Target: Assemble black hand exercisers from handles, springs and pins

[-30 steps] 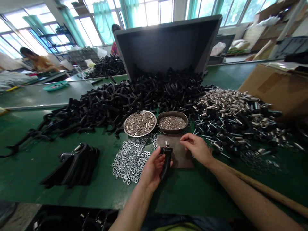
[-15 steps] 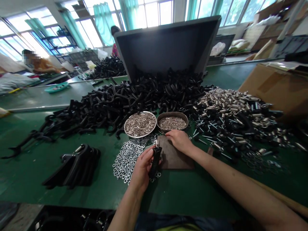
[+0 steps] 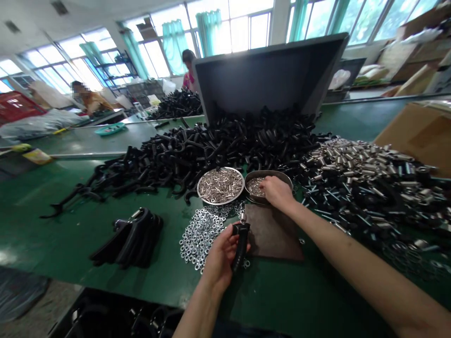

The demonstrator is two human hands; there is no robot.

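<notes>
My left hand (image 3: 221, 256) is closed around a black curved plastic handle (image 3: 241, 249), held upright with a silver metal cylinder (image 3: 243, 217) at its top. Loose metal nuts (image 3: 199, 237) lie spread beside and behind this hand. My right hand (image 3: 277, 191) reaches over the near rim of a round metal tin (image 3: 287, 177), its fingers bunched down at the small metal pieces (image 3: 254, 187) inside. Whatever is between those fingertips is hidden. Left of the tin stands a round dish (image 3: 220, 185) full of small metal pins. A brown flat plate (image 3: 273, 234) lies below my right wrist.
A heap of black handles (image 3: 183, 150) spills from a tipped grey bin (image 3: 271, 77). Several stacked handles (image 3: 132, 239) stand at left. Springs, bolts and black parts (image 3: 352, 183) are piled at right, before a cardboard box (image 3: 416, 134). Two people (image 3: 93, 101) sit across the tables.
My right hand has moved from the tin's near edge into the tin. The left hand keeps hold of the black handle, now turned slightly. The view has swung left.
</notes>
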